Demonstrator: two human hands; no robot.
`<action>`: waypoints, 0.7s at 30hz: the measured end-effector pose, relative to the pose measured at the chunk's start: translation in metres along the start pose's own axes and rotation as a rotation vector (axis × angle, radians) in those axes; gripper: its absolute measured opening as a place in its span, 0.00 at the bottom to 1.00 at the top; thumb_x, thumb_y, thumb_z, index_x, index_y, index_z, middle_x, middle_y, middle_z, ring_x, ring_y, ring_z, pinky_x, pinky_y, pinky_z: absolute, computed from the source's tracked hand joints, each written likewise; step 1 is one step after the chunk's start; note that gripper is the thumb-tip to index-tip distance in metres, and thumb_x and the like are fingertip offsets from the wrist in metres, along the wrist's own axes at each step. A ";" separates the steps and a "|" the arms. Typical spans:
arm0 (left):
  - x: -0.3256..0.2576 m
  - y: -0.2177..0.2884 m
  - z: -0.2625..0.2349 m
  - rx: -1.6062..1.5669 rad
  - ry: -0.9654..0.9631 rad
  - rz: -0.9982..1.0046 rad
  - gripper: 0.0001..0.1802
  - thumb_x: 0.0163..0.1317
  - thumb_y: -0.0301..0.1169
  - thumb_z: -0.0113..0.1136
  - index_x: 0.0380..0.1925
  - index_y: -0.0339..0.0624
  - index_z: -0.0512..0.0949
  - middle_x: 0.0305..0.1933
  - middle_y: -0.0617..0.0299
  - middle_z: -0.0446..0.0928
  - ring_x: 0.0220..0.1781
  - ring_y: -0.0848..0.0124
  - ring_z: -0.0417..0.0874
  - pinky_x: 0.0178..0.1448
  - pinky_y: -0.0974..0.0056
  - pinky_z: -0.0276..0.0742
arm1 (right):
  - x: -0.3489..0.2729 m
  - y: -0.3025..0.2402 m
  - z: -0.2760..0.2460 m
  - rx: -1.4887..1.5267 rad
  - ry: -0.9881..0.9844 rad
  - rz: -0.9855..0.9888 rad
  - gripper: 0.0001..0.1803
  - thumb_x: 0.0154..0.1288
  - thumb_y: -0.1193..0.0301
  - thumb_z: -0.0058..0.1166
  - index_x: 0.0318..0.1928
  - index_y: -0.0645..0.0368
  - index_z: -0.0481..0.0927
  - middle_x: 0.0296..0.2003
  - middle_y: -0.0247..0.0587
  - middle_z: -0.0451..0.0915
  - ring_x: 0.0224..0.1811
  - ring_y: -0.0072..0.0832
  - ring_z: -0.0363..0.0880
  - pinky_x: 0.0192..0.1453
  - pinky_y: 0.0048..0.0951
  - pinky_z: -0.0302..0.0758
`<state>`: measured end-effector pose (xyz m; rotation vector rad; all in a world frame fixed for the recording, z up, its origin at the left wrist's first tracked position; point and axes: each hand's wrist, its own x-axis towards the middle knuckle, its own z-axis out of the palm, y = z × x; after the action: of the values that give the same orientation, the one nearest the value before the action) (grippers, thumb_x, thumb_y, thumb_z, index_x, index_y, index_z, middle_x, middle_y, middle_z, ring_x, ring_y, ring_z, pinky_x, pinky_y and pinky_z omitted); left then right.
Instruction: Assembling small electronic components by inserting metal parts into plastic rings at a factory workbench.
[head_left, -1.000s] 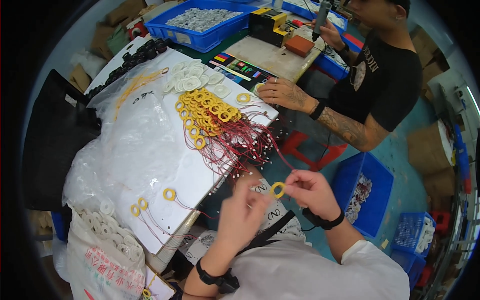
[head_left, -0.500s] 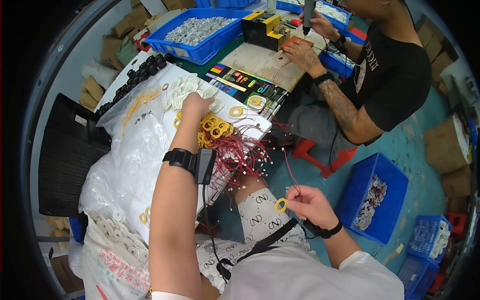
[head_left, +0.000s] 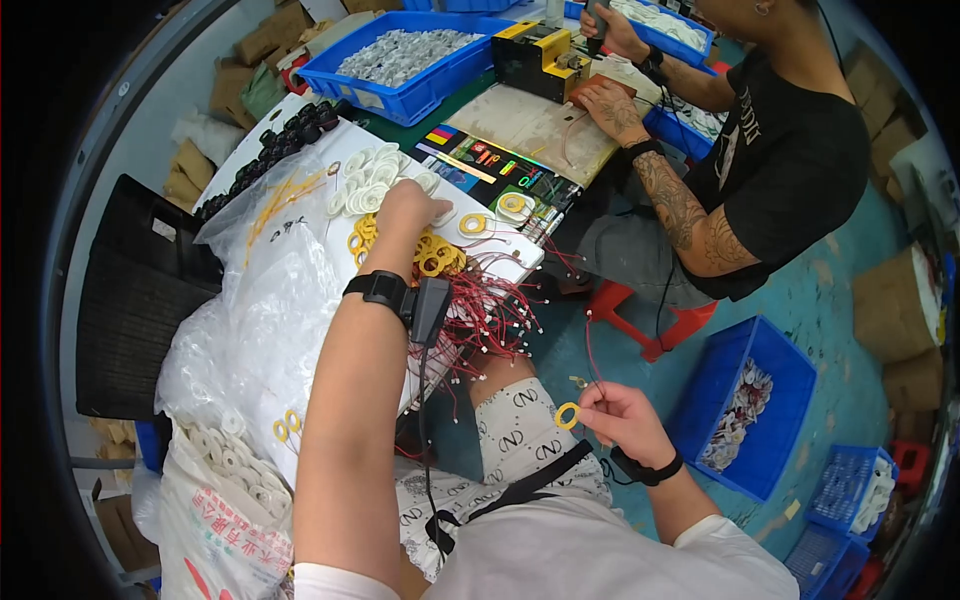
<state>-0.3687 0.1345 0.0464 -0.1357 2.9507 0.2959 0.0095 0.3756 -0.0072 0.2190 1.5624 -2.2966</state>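
My right hand (head_left: 628, 420) is closed in a pinch on a yellow ring coil (head_left: 567, 415). Its red wires rise from between my fingers to a small white connector. Out over the table, my left hand (head_left: 410, 208) bends down at the edge of a pile of white round discs (head_left: 372, 178). A white disc (head_left: 447, 215) shows at its fingertips and seems gripped there; most of the fingers are hidden. Just below that hand lies a heap of yellow ring coils (head_left: 436, 256) with tangled red wires (head_left: 490, 310). To its right, a yellow coil sits on a white disc (head_left: 473, 224).
A co-worker (head_left: 780, 160) holds a grey tool over an orange block, beside a yellow-black machine (head_left: 540, 58). Blue bin (head_left: 745, 400) stands on the floor at right. Clear plastic bag (head_left: 270, 320) and black parts (head_left: 290, 140) cover the table's left; a sack of discs (head_left: 225, 510) stands near.
My left hand has shifted slightly right, and the white disc at its fingertips has moved along with it. My right hand still holds the yellow coil, nearly in place.
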 end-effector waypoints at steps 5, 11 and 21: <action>-0.001 0.007 0.003 -0.059 -0.037 0.003 0.35 0.49 0.53 0.80 0.51 0.39 0.86 0.58 0.50 0.85 0.61 0.55 0.86 0.60 0.53 0.83 | 0.000 0.003 0.002 -0.002 0.010 0.001 0.03 0.73 0.76 0.62 0.41 0.60 0.80 0.30 0.25 0.75 0.23 0.09 0.68 0.26 0.15 0.63; -0.006 0.016 0.002 -0.041 -0.014 0.014 0.33 0.50 0.49 0.80 0.53 0.41 0.85 0.59 0.49 0.85 0.60 0.55 0.86 0.61 0.54 0.83 | -0.001 0.005 0.003 -0.013 0.014 0.016 0.03 0.73 0.75 0.62 0.42 0.60 0.81 0.29 0.23 0.75 0.23 0.08 0.69 0.27 0.15 0.64; -0.015 0.011 -0.003 -0.192 0.286 0.099 0.25 0.54 0.38 0.76 0.51 0.40 0.84 0.54 0.46 0.86 0.56 0.50 0.87 0.58 0.51 0.83 | -0.003 0.006 0.011 -0.048 0.007 0.004 0.04 0.73 0.75 0.62 0.42 0.61 0.80 0.28 0.23 0.75 0.23 0.09 0.68 0.26 0.15 0.63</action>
<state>-0.3559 0.1457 0.0537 -0.0603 3.2116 0.6236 0.0153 0.3641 -0.0071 0.2183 1.6172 -2.2543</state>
